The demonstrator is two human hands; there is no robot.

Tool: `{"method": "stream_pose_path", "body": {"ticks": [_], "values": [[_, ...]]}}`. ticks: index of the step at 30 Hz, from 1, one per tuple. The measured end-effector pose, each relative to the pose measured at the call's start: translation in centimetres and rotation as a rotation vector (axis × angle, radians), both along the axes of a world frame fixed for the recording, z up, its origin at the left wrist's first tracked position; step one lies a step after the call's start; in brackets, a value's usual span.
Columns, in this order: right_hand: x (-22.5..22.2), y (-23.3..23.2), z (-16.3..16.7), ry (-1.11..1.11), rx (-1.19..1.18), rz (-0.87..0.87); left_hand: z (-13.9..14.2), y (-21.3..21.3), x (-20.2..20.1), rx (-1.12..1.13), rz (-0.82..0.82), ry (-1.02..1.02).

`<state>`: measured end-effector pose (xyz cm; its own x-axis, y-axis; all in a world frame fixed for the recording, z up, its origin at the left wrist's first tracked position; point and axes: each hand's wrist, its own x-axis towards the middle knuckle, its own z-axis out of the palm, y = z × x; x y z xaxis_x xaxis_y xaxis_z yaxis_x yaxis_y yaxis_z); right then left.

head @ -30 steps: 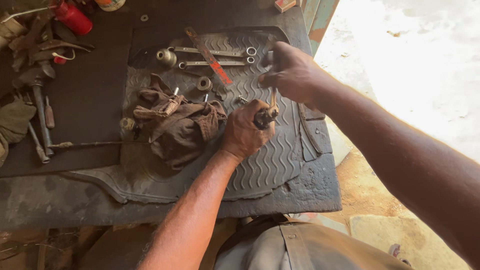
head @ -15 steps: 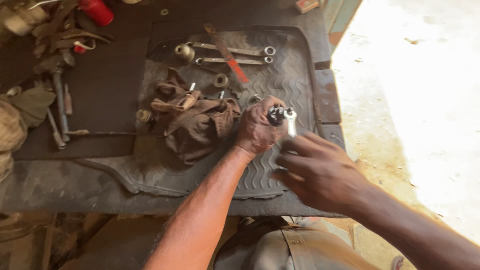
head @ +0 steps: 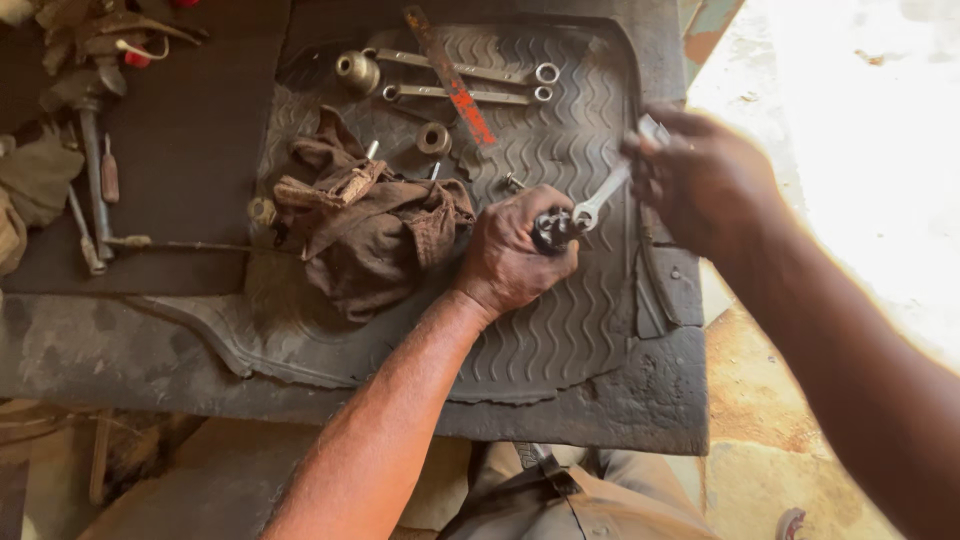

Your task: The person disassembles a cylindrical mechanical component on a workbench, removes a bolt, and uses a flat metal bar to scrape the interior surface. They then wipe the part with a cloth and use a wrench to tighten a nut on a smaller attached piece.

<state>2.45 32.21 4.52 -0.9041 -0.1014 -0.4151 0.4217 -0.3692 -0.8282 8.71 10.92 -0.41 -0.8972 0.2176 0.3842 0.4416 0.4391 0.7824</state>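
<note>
My left hand [head: 515, 252] is closed around a small dark metal part [head: 551, 230], held upright over a ribbed black rubber mat [head: 560, 330]. My right hand [head: 700, 180] grips the handle end of a silver open-end spanner [head: 604, 196]. The spanner's jaw sits on the top of the dark part. A crumpled brown rag [head: 375, 225] lies just left of my left hand.
Two long ring spanners [head: 470, 82], a red-handled tool [head: 452, 80], a socket [head: 357, 70] and a round nut [head: 433, 138] lie at the mat's far edge. More tools and rags [head: 85, 150] crowd the far left. The bench edge and bright ground [head: 880, 150] are at the right.
My right hand has swung from low in front of my left hand up and to the right, turning the spanner on the part. My left hand has stayed in place.
</note>
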Motion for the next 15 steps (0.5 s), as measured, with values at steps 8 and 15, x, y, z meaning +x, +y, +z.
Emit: {"method": "stream_pose_path", "body": {"ticks": [8, 15], "values": [[4.0, -8.6, 6.5, 1.44, 1.115, 1.015, -0.6, 0.0, -0.3, -0.065, 0.014, 0.026], [13.2, -0.8, 4.3, 1.121, 1.215, 0.714, 0.1, -0.6, 0.0, 0.087, 0.027, -0.039]]}}
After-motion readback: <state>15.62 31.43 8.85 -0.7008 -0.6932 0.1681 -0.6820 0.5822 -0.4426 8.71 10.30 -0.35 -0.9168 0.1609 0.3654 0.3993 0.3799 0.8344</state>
